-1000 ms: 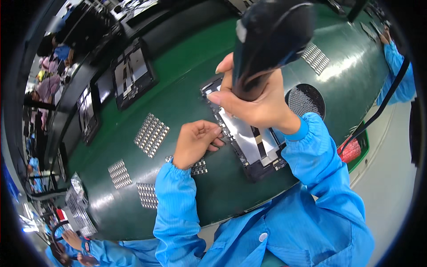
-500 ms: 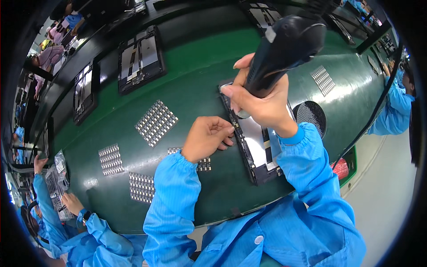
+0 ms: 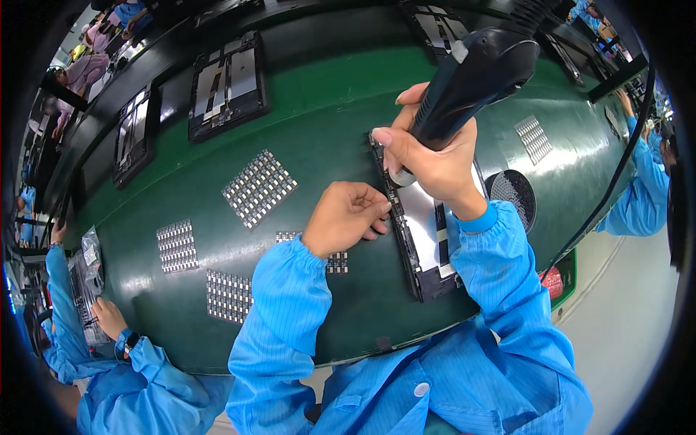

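Held in right grip point(image 3: 444, 163): black handheld tool point(image 3: 475, 83). Beside narrowly pinched left grip point(image 3: 348, 217), contents indiscernible: opened tablet point(image 3: 420, 225), probably stiff, fragile inside, best taken by outer frame point(image 3: 437, 289).

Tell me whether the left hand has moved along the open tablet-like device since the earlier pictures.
No, not noticeably: the left hand stays near the middle of the open tablet-like device's left edge.

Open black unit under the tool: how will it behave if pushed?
Likely stiff: the open unit has a straight-sided slab shape. Probably slides before tipping, lying flat on the smooth green table. Exposed small parts along its left edge look fragile.
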### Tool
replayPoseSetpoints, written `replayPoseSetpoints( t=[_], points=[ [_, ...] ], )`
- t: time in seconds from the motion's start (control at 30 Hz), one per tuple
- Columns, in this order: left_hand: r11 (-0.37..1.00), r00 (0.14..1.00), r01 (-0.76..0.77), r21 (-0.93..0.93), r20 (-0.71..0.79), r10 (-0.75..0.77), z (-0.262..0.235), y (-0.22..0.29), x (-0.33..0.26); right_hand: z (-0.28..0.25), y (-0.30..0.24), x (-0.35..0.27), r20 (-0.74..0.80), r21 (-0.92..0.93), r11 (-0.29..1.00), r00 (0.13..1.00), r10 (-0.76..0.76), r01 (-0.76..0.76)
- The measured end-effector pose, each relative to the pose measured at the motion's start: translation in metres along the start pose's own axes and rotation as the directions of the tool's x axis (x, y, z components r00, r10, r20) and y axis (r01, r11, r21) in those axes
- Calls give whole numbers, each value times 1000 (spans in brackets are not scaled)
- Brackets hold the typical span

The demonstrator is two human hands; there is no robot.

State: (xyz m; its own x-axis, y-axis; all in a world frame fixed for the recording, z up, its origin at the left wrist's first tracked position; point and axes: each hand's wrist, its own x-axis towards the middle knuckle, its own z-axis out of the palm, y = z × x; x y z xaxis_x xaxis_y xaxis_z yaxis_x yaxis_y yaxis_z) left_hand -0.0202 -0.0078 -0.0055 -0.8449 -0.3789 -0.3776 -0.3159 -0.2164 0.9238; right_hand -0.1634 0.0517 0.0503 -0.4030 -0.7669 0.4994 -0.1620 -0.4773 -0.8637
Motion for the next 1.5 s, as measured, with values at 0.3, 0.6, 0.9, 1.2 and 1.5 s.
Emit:
replayPoseSetpoints(
  t=[0.3, 0.6, 0.9, 1.2, 1.5],
  points=[
    [1000, 1000, 12, 20, -5, -12, -1, 0, -2, 5, 0, -3, 79, -46, 999, 997, -11, 15],
    [517, 831, -456, 724, 139, 538, 48, 15, -47, 5, -5, -8, 94, -77, 997, 996, 11, -3],
    [82, 569, -532, 843, 284, 772, 101, -38, -55, -38, -43, -11, -113, -74, 989, 985, -134, 126],
    [145, 652, 25, 989, -126, 748, -37, 33, 54, -64, -43, -62, -44, 81, 991, 992, 115, -111],
    [-128, 709, 507, 853, -327, 625, -166, 33, 13, -87, -28, -57, -59, -38, 999, 998, -4, 2]
  ],
)
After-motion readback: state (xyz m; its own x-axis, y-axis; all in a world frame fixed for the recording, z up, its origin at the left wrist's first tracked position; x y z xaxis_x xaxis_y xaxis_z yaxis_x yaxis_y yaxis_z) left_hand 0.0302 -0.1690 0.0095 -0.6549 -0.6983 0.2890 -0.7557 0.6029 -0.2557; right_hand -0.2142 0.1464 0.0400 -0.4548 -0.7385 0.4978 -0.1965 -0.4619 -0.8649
